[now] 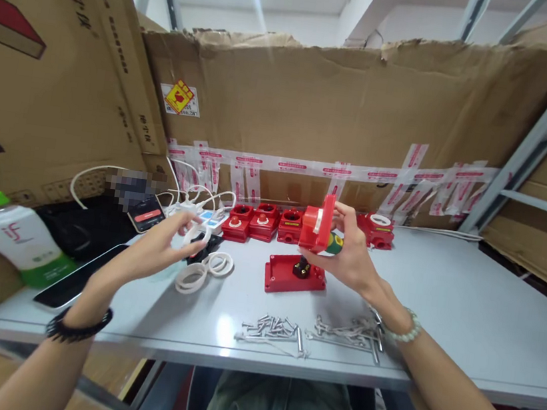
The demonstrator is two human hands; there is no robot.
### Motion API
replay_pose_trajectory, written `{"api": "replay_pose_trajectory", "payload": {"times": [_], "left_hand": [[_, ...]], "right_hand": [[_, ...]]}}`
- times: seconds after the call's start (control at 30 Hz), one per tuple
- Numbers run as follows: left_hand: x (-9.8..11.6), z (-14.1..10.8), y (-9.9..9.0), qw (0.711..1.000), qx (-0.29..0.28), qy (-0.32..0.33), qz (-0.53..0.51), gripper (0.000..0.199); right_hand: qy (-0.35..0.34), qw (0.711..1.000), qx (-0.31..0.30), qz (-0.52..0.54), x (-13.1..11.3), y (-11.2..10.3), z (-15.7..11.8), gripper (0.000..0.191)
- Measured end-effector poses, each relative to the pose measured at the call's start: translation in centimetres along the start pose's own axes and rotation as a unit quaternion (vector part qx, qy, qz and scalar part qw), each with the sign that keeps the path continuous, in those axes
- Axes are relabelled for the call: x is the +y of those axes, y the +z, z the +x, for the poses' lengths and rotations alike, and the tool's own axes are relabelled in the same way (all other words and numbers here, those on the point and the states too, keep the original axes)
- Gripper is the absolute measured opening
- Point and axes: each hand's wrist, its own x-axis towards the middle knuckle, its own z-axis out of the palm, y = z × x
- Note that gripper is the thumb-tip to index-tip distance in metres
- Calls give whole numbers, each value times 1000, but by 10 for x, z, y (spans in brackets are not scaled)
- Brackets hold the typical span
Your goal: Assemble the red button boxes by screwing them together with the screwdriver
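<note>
My right hand (355, 256) grips a red plastic housing (318, 228), tilted up on its side, with a round collar facing left and a yellow-green label near my fingers. Under it on the table lies a red base (277, 274) with a black switch block (302, 268). At the left, my left hand (160, 247) has its thumb and fingers curved round a white ring (207, 235), which they appear to hold by its edge. Just below that hand are more white rings (192, 279) and a black item (212, 245), partly covered.
Several red housings (264, 222) line the cardboard wall (306, 108). Screws (275, 327) and metal tools (346, 342) lie near the front edge. Phones (140, 204), white cables (189, 194) and a green-capped bottle (17, 235) occupy the left side.
</note>
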Motion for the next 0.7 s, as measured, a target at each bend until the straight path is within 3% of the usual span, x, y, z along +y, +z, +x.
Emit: {"api": "replay_pose_trajectory", "payload": {"times": [0.07,0.13,0.27,0.53,0.7], "left_hand": [[-21,-21,-4,998,-62,-11,19,50],[-36,-37,-7,995,-85,-32,31,45],[-48,-47,-9,994,-74,-51,55,42],[-20,-35,6,993,-114,-9,8,45],[-14,-23,21,991,-125,33,37,48]], "right_hand": [[-6,1000,-6,-5,-3,0,0,72],[-12,1000,-14,-10,-4,0,0,70],[-17,999,-22,-16,-4,1,0,71],[-18,999,-39,2,-2,0,1,73],[-24,998,-50,21,-3,-6,6,72]]}}
